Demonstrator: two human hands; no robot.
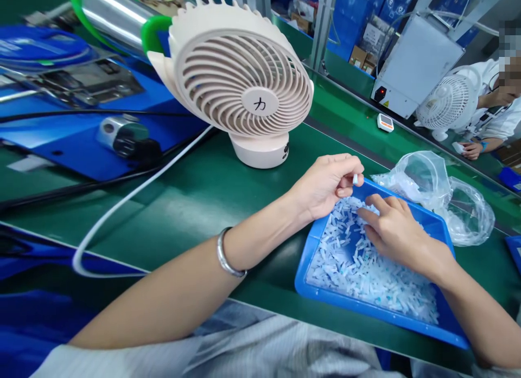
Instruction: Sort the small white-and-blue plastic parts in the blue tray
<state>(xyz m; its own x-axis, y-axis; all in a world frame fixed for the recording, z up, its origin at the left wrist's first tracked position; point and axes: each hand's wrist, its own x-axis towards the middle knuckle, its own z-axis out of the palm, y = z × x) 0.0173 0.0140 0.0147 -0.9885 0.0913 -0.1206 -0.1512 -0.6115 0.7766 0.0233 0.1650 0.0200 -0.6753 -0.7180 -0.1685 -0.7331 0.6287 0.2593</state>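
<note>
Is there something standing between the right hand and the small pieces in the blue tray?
Nothing visible stands between them. The right hand is over the open blue tray, directly at the small pieces.

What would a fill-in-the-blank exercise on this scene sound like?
1. The left hand pinches a piece; the right hand reaches into the tray coloured ____.
2. The bracelet circles the ____ arm, not the right one.
3. The near fan stands on a table coloured ____.
4. The mark on that fan is coloured ____.
Missing words: blue; left; green; black.
</note>
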